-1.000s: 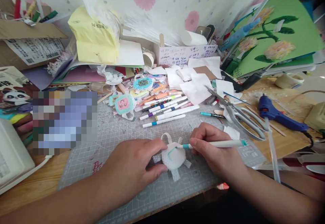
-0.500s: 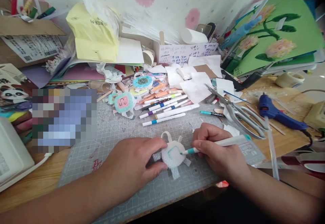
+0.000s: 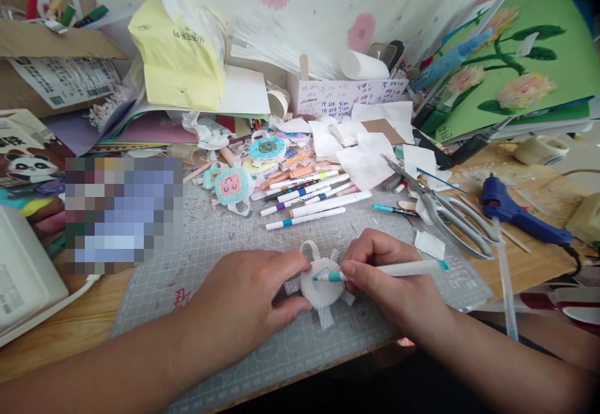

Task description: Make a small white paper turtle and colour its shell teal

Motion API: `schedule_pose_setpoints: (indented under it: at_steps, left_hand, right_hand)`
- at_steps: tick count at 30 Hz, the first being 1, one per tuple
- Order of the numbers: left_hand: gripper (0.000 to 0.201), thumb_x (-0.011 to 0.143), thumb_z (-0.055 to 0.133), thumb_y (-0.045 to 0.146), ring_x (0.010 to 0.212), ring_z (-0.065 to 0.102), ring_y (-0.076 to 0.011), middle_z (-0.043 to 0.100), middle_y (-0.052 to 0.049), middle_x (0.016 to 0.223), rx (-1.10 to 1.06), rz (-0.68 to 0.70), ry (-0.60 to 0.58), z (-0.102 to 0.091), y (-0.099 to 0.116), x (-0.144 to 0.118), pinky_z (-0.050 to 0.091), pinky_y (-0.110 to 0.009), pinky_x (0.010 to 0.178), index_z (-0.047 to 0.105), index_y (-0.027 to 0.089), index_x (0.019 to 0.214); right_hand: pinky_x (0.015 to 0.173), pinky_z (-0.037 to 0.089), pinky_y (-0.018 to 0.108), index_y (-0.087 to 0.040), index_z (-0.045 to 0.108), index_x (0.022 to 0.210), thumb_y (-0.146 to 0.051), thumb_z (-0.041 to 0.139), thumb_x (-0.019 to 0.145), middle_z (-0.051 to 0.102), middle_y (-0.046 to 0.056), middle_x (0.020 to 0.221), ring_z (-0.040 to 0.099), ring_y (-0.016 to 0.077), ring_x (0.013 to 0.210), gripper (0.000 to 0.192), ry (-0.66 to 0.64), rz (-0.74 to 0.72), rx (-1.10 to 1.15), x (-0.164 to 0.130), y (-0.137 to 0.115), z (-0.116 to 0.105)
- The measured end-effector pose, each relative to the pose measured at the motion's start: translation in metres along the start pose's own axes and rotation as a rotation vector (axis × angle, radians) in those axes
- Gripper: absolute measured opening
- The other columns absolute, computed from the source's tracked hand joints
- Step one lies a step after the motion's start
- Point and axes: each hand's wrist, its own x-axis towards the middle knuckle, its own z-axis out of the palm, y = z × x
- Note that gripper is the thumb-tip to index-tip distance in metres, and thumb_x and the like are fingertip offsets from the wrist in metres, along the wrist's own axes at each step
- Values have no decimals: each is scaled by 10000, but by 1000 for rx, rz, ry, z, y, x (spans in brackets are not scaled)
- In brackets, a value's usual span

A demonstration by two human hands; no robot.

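Left hand: the left hand (image 3: 244, 304) lies palm down on the cutting mat (image 3: 220, 239), thumb and forefinger closed narrowly on the left edge of the white foam piece (image 3: 321, 289), pinning it flat.
Right hand: the right hand (image 3: 391, 282) grips a teal marker (image 3: 389, 270) between thumb and bent fingers; the marker's tip touches the top of the foam piece, its capped end pointing right.
White foam piece: a small round, textured white shape with a loop at its far edge and short tabs sticking out around it; it lies on the mat near the near edge, between the two hands. A teal line runs over its upper face.
Cutting mat: grey, gridded, spread over a wooden table (image 3: 70, 333).
Markers: a row of loose white pens (image 3: 309, 201) lies just beyond the hands, slanting right and far.
Finished pieces: a teal-edged pink face (image 3: 230, 186) and a round teal piece (image 3: 266, 148) lie further back, left of the pens.
Scissors: large metal scissors (image 3: 440, 211) rest to the right of the right hand, among white paper scraps (image 3: 365, 161).
Glue gun: a blue glue gun (image 3: 513, 214) lies at the far right on the table.
Back right: a green card with painted flowers (image 3: 525, 70) leans against the wall.
Back left: a yellow paper bag (image 3: 180, 67) stands on stacked papers.
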Motion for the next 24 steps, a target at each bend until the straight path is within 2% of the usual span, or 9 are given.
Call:
schedule_pose_setpoints:
  at_steps: [9,14,21,24]
  left_hand:
    - [276,778,584,454,591,548,-160,648,15,735,14,21,28,6,-4,-1,337,-257,530,585,268,983]
    - [280,770,596,444,609,562,-163,663,15,755,-2,-2,4,3,-1,-3,349,-256,535,595,266,987]
    - [257,795,582,393,646,570,-159,665,15,784,-1,-37,-21,-4,5,-4,367,-254,578,605,262,1016]
    - [260,801,574,395,645,569,-164,661,8,781,6,-43,-34,-5,6,-3,365,-258,575,602,254,1017]
  right_hand:
    - [490,343,271,-219,448,574,-261,582,745,520,-21,519,466,137,514,221,-52,-9,-100,-1,-1,-1]
    - [475,321,270,-225,422,540,-217,574,708,499,-33,487,433,130,486,227,-58,8,-93,0,-2,-5]
    - [455,322,249,-213,467,554,-183,596,727,495,-52,455,418,112,453,217,69,8,151,3,9,-9]
    - [466,349,246,-211,492,582,-227,620,750,539,-43,482,451,113,466,212,54,9,148,3,7,-7]
